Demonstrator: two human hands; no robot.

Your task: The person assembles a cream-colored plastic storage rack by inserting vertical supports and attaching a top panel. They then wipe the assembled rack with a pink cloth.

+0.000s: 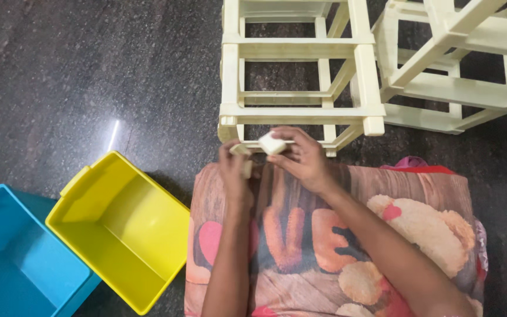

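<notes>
My right hand pinches a small cream plastic connector piece just below the bottom rail of a cream plastic rack frame. My left hand holds another small cream piece, with a further bit showing at its fingers. Both hands hover over my lap, close together, right in front of the frame's lower edge. The frame stands upright on the dark floor, made of square bars forming open cells.
A second cream rack frame stands tilted at the upper right. A yellow plastic bin and a blue bin sit open on the dark stone floor at the lower left. A printed cloth covers my lap.
</notes>
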